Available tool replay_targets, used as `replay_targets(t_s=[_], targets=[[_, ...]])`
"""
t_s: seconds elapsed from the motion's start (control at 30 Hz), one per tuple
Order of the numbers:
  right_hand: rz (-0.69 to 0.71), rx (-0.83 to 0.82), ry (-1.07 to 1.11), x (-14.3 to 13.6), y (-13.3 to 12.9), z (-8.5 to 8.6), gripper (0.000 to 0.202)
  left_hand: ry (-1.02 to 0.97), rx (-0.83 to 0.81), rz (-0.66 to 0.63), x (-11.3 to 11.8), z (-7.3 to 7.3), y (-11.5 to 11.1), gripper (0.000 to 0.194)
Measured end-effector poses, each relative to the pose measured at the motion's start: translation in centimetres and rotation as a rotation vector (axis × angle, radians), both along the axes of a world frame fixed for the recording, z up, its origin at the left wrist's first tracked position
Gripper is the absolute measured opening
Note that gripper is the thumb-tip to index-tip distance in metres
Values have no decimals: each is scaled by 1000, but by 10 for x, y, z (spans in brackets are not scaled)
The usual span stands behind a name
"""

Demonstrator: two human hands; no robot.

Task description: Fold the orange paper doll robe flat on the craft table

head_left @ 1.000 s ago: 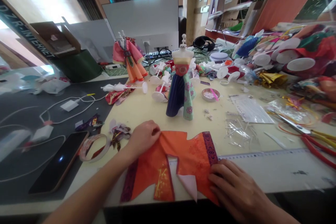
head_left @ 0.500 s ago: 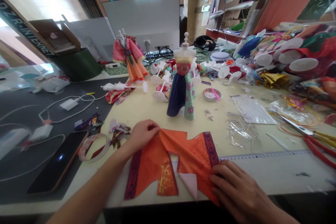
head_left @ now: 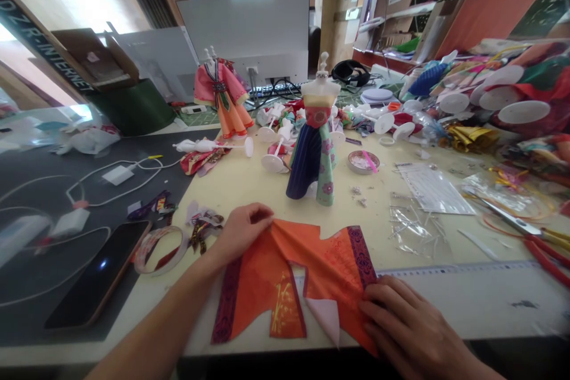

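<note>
An orange doll robe piece (head_left: 329, 261) lies spread at the lower centre of the frame, with patterned purple bands along its two outer ends and a notch cut into its upper edge. A pale-backed flap folds over at the lower middle, its tip reaching the bench's front edge. The left hand (head_left: 247, 228) pinches the robe's top edge between thumb and fingertips. The right hand (head_left: 403, 323) rests bent fingers on its lower right side; the thumb is hidden, so I cannot tell whether it grips.

The front edge of the bench (head_left: 253, 190) runs along the bottom of the frame, just beside the robe. Pale bench surface stretches from the robe's upper edge to a dressed mannequin (head_left: 316, 148) standing upright at the centre. A transparent ruler (head_left: 463, 291) extends from the robe toward the right edge of the frame, with scissors (head_left: 512, 218) above it.

Right of the mannequin, a small round dish (head_left: 361, 170) holds pale bits, and a pink stick lies across its rim. Below it, a clear plastic bag (head_left: 416, 228) contains thin pale sticks. At upper left, an open cardboard box (head_left: 84, 56) sits tilted; its contents are unclear.
</note>
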State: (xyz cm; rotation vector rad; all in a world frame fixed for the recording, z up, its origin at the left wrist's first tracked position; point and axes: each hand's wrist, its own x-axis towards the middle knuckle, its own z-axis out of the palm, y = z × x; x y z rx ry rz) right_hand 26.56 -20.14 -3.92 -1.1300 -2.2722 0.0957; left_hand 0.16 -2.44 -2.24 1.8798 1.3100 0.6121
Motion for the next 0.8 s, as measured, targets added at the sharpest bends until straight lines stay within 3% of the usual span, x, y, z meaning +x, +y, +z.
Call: replay_targets(t_s=[0.2,0.37,0.57,0.67,0.8], targets=[[4,-128,36,2,6,25,16,-112,32,-9,1,-4,-1,23],[-42,-124,225,-25,50,50,15,-182,45,-19,2,-1,-5,25],[-141,-339,328,-76,127,36,24,-236,64,-47,0,9,-11,24],[-122,-398,348,-88,139,27,12,-258,78,-48,1,10,-13,23],[-111,-462,437,-92,137,22,14,-272,86,-87,4,11,-16,18]])
